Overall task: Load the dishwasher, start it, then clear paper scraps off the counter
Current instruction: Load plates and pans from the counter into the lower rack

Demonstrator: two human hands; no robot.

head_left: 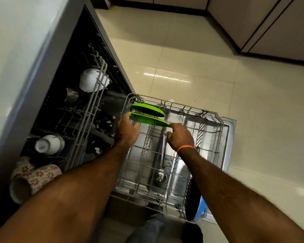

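Both hands hold the nearer round green plastic plate [148, 118] upright in the pulled-out grey wire lower rack [216, 123]: the left hand [126, 130] grips its left edge, the right hand [180, 136] pinches its right edge. A second green plate [147, 109] stands just behind; a steel ladle [161, 165] lies in the rack.

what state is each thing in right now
door: open, down flat
lower rack: pulled out
upper rack: partly out, holds cups and a bowl
near green plate: on edge, held at both ends
far green plate: on edge in rack
ladle: lying in lower rack
left hand: gripping plate
right hand: pinching plate
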